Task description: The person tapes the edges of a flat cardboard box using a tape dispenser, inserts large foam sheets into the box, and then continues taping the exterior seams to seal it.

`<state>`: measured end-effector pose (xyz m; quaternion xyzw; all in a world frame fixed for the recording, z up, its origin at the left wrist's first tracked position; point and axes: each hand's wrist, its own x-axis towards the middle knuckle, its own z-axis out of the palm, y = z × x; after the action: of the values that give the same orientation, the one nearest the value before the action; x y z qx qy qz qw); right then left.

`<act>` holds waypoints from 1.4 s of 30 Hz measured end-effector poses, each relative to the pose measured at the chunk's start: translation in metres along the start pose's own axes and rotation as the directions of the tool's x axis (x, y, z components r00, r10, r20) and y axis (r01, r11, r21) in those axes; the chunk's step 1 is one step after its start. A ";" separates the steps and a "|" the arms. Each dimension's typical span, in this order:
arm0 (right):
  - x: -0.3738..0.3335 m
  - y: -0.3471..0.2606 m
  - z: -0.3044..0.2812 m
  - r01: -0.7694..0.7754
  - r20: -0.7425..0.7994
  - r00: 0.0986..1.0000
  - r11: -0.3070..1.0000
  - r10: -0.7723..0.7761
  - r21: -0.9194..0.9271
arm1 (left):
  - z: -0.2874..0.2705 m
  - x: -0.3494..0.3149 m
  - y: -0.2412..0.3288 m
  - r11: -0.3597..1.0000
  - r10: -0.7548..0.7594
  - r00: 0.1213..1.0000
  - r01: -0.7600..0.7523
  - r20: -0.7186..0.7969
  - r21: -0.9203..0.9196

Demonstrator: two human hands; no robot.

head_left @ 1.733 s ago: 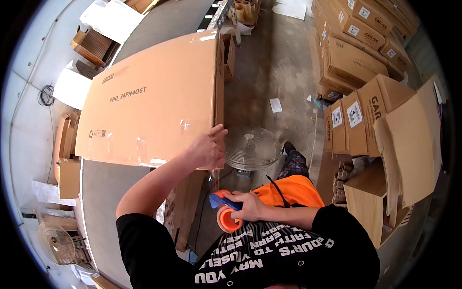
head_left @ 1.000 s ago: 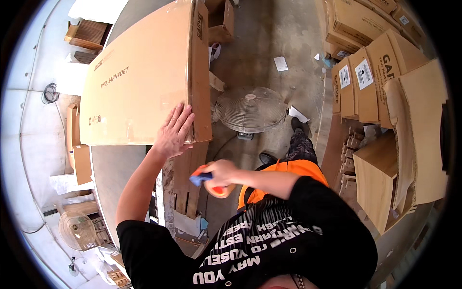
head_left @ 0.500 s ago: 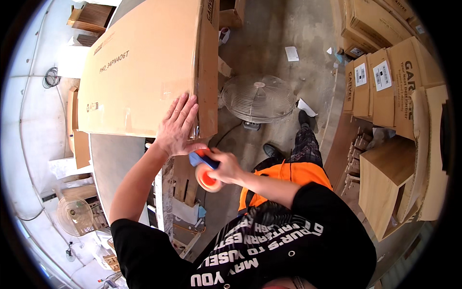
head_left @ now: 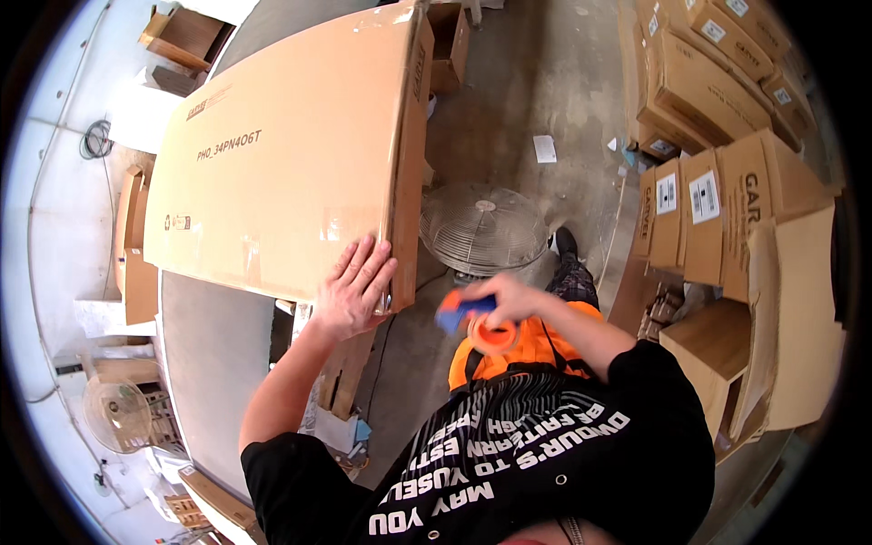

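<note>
Clearly, one large cardboard carton point(head_left: 282, 154) — flat, tan, smooth, glossy with tape — lies on the grey worktop point(head_left: 213, 363) at its right edge. One left hand point(head_left: 354, 289) rests by the carton's near right corner, fingers slightly spread; the right hand point(head_left: 509, 302) has its fingers wrapped round one blue-and-orange tape dispenser point(head_left: 468, 313). One round wire fan point(head_left: 486, 227) stands nearby.

Bright wall point(head_left: 71, 227), fisheye edges, blurred dispenser point(head_left: 463, 314)

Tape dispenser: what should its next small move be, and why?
Perhaps bring the tape dispenser in the right hand over to the large carton, beside the left hand, which rests on its top near the edge; the dispenser is held apart from the carton.
</note>
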<state>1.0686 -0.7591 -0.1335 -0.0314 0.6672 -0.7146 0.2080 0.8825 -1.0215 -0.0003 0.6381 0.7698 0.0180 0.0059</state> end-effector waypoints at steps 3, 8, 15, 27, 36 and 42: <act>-0.004 -0.005 -0.077 0.089 -0.400 0.910 0.890 0.109 0.447 | -0.008 0.006 0.000 1.000 -0.013 0.997 0.013 0.073 -0.006; 0.055 -0.024 -0.205 0.266 -0.590 0.803 0.835 0.086 0.482 | -0.006 0.005 0.004 0.997 -0.078 0.991 0.081 0.106 -0.021; 0.181 -0.081 -0.414 0.289 -0.436 0.897 0.848 -0.078 0.444 | -0.014 0.121 0.019 0.903 -0.396 0.905 0.415 0.152 -0.115; 0.397 -0.147 -0.592 0.006 -0.013 1.000 0.869 0.000 0.495 | -0.007 0.477 -0.249 0.618 -0.718 0.527 0.783 0.455 0.069; 0.426 -0.184 -0.528 -0.060 0.724 0.667 0.981 0.178 -0.186 | -0.001 0.456 -0.237 0.542 -0.839 0.544 0.836 0.000 -0.088; 0.321 -0.179 -0.448 0.176 0.597 0.790 0.881 0.141 -0.440 | -0.007 0.465 -0.235 0.497 -0.858 0.510 0.855 0.058 -0.149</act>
<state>0.5858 -0.4424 -0.0834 -0.3175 0.7164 -0.4820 0.3918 0.5653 -0.6085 0.0045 0.1702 0.9804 0.0815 0.0557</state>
